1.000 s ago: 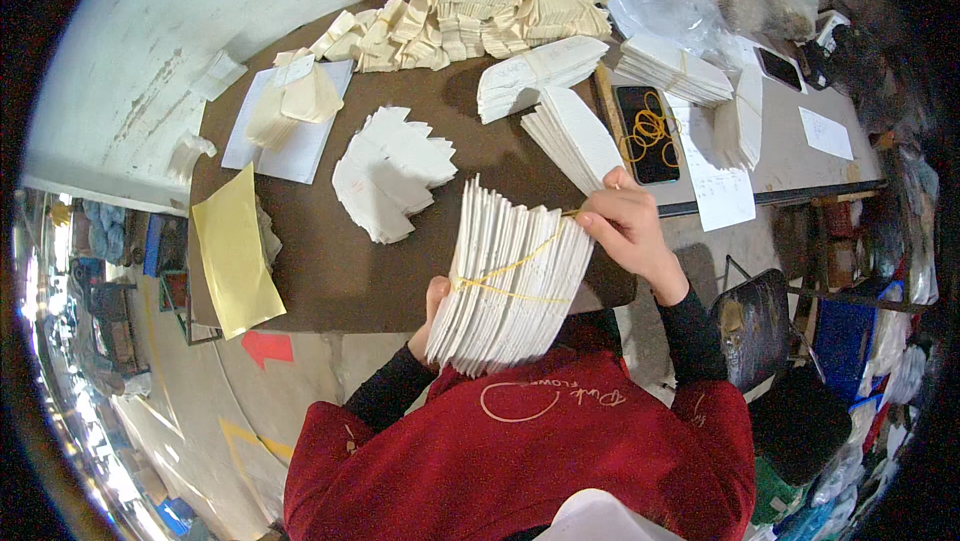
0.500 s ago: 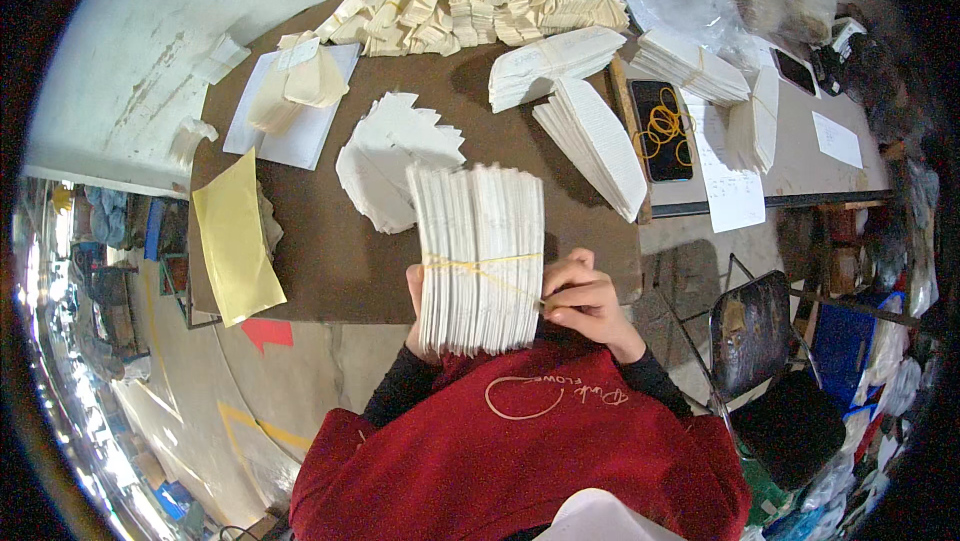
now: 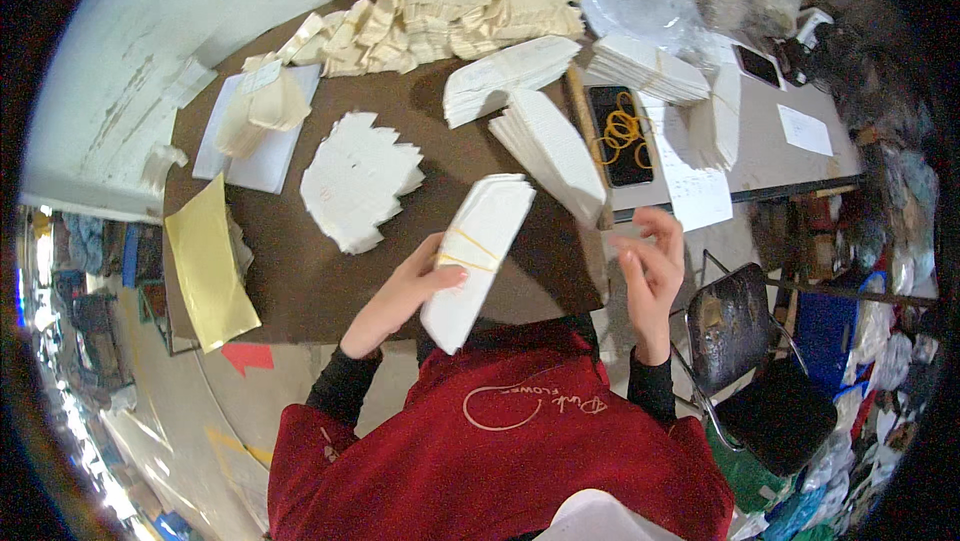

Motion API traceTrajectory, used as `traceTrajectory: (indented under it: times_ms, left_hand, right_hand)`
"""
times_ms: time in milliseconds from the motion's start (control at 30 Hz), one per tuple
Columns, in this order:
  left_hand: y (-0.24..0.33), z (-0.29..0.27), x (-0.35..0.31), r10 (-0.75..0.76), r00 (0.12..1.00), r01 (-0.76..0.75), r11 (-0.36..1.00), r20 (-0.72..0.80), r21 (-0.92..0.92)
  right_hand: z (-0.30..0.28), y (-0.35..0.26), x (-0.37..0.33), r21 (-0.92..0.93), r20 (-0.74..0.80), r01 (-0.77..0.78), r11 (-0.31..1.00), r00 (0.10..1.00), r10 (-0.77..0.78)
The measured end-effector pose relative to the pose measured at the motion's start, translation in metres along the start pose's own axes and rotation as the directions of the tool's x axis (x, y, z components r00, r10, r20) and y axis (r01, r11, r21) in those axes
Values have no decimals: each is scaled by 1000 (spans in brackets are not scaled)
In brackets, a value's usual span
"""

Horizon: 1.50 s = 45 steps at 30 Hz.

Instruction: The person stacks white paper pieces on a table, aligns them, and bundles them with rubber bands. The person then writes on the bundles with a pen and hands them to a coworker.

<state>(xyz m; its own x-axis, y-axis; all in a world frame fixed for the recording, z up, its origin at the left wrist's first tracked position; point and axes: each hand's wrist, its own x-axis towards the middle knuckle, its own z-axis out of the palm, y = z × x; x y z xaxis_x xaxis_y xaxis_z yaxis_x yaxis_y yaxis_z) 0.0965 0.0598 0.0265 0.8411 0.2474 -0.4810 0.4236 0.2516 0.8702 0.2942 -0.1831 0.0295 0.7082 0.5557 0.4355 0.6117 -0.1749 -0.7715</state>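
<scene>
Since the earlier frame, the white paper stack (image 3: 497, 211) has been turned, so that its flat face shows instead of its many edges, and the right hand (image 3: 650, 266) has come away from it to the right. This hand is now free, with its fingers partly curled, in the air near the right end of the bench (image 3: 445, 156). The left hand (image 3: 410, 286) grasps the stack, thumb pressed on the face, and the stack is held tilted above the near edge, its lower end reaching past that edge.

Two turns of yellow band (image 3: 475, 244) go around the middle only. If the thumb loosens, the stack could fall over the near edge, because no other hand supports it. The ends, having no band, could spread if knocked. A careless sweep to the left might also disturb the loose fan of white pieces (image 3: 355, 181), which shows no band, or push down the yellow sheet (image 3: 212, 261) at the near-left corner.
</scene>
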Motion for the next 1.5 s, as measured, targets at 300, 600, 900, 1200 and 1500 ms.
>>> traceTrajectory:
  times_ms: [300, 600, 900, 1200, 1500]
  left_hand:
    - [25, -15, -15, 166, 982, -111, 897, -93, 427]
    - [8, -30, -12, 288, 861, -78, 889, -419, 450]
    - [53, -35, -22, 513, 831, -229, 667, -213, 709]
    - [135, 19, 88, 588, 508, -778, 0, 630, 628]
    - [159, 56, 262, -528, 541, -702, 146, 655, 697]
  right_hand:
    - [26, 75, 71, -214, -92, -126, 969, 990, 108]
    - [45, 103, 92, -626, 33, -125, 770, 982, 186]
    - [37, 90, 82, -407, -16, 79, 910, 995, -93]
    - [3, 53, 25, 546, -359, -163, 822, 841, 405]
    - [-29, 39, -42, 807, -183, -313, 500, 673, 717]
